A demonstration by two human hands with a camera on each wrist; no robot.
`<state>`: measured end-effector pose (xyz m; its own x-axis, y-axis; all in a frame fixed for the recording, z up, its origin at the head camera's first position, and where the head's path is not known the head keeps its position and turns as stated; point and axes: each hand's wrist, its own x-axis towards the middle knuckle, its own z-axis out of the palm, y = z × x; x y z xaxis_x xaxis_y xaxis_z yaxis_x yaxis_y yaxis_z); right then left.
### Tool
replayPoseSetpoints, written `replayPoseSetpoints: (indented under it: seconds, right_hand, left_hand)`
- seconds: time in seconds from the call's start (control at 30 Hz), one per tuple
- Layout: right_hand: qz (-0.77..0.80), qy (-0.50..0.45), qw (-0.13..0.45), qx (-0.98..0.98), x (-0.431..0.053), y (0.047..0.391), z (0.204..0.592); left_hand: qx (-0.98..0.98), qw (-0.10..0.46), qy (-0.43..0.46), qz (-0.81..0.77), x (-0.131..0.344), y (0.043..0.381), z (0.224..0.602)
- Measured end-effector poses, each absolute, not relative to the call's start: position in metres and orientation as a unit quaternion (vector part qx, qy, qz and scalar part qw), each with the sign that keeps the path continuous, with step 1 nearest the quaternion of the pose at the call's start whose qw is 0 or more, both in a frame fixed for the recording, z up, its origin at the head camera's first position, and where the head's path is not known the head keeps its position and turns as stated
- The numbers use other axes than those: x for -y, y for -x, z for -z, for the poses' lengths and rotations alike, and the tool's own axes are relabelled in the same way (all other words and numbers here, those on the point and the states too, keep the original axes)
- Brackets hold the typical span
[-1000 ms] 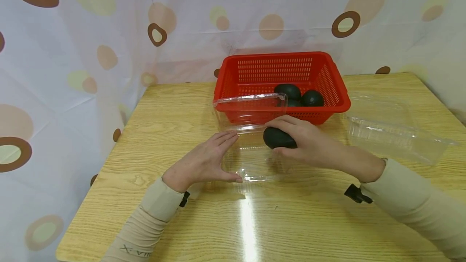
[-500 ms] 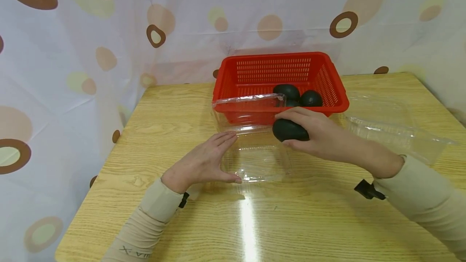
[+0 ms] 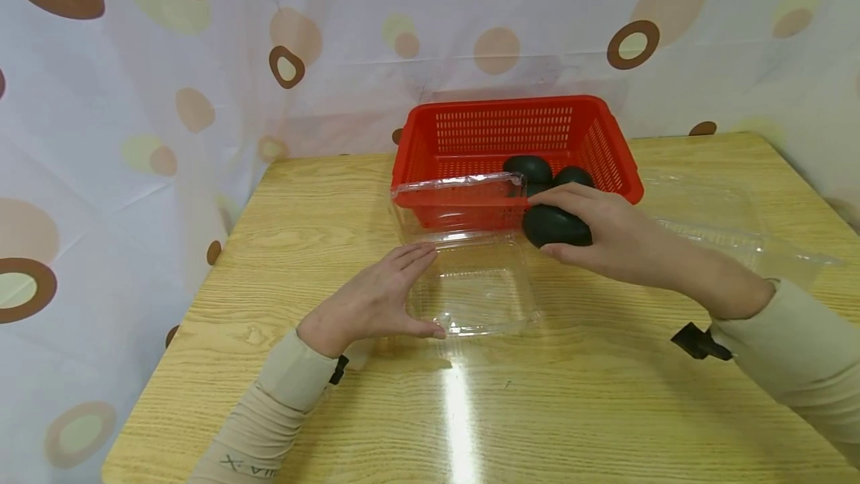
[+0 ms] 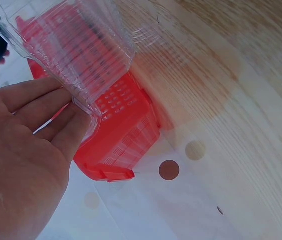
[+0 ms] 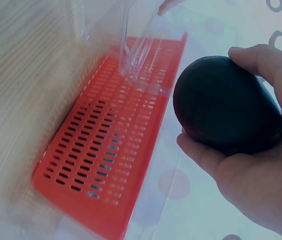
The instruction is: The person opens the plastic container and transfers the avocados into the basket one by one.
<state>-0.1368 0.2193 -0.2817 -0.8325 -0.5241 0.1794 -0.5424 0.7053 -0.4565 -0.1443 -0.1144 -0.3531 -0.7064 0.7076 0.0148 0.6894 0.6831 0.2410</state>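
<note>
My right hand [image 3: 621,234] grips a dark green avocado [image 3: 556,227] between fingers and thumb. It is held in the air before the front right of the red basket [image 3: 419,144], right of the raised lid. In the right wrist view, the same avocado [image 5: 226,107] appears close up. A clear plastic clamshell box [image 3: 480,297] stands on the table with its lid [image 3: 457,208] raised against the basket. My left hand [image 3: 376,293] rests at the box's left edge, fingers extended and thumb at the front corner. In the left wrist view, its fingertips touch the clear plastic [image 4: 88,100].
Inside the basket lie several avocados [image 3: 528,168], partly hidden by the lid and my right hand. Another clear plastic box [image 3: 779,256] stands on the right of the table, partly behind my right forearm. A patterned cloth [image 3: 376,88] hangs behind the table [image 3: 282,215].
My right hand has moved right and up in view with the avocado, from over the clear box to near the basket's front. My left hand has stayed in place.
</note>
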Motion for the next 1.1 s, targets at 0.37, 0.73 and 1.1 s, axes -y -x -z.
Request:
replayPoseSetpoints:
  seconds: [0.37, 0.73, 1.1]
  right_hand:
    - [-0.247, -0.254, 0.024, 0.935, -0.232, 0.149, 0.277]
    - [-0.235, -0.235, 0.030, 0.943, -0.244, 0.166, 0.275]
    - [-0.220, -0.219, 0.029, 0.950, -0.250, 0.187, 0.275]
  left_hand:
    - [-0.917, 0.043, -0.379, -0.116, 0.115, 0.144, 0.354]
    - [-0.916, 0.039, -0.380, -0.121, 0.114, 0.145, 0.354]
    - [-0.916, 0.038, -0.381, -0.119, 0.114, 0.145, 0.354]
